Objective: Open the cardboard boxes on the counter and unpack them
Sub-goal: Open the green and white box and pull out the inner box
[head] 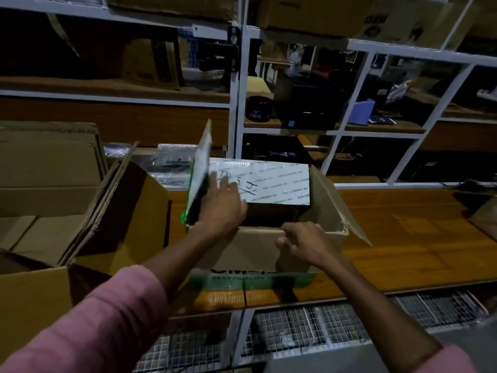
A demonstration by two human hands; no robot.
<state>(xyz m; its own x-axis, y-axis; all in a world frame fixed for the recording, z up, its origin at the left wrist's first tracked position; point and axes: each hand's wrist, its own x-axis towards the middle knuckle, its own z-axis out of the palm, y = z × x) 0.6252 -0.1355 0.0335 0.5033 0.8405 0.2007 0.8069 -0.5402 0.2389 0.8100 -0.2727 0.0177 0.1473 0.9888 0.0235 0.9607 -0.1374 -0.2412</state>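
Observation:
A cardboard box with green print stands open in the middle of the wooden counter. Its far flap, covered in white printed tape with handwriting, stands up. My left hand reaches over the box's left side, fingers spread against the raised left flap. My right hand grips the near flap at the box's front rim and folds it down. The inside of the box is dark and its contents are hidden.
A larger open cardboard box with smaller cartons inside stands at the left, touching the counter's edge. White metal shelving holding boxes and dark items rises behind. Wire mesh lies under the counter. Another carton's corner shows at far right.

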